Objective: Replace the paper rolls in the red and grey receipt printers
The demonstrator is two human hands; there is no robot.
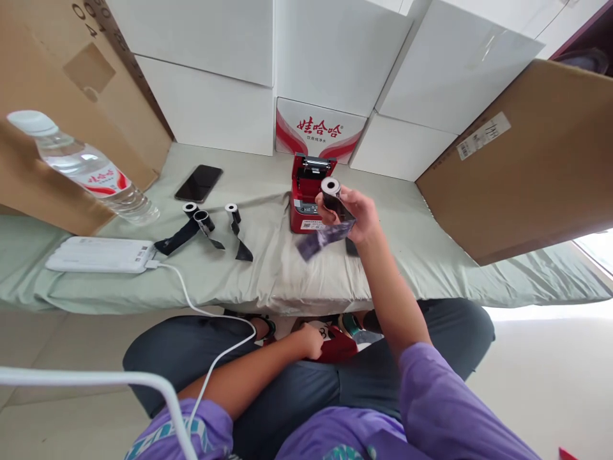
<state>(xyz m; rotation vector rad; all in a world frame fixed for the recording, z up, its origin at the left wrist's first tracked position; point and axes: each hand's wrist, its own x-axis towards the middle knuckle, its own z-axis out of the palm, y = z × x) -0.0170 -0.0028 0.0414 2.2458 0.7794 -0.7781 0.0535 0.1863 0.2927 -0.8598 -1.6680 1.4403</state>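
One paper roll (330, 187) sits pinched between the right hand (357, 217) fingers (345, 197), just above the red printer (309, 195).

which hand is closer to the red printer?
Right. The right hand holds a paper roll just in front of the red printer. The left hand is down at the lap, well below the table edge.

Centre of frame: right hand (360, 214) holds a paper roll (331, 192) before the open red printer (309, 193); left hand (311, 340) rests low, in the lap.
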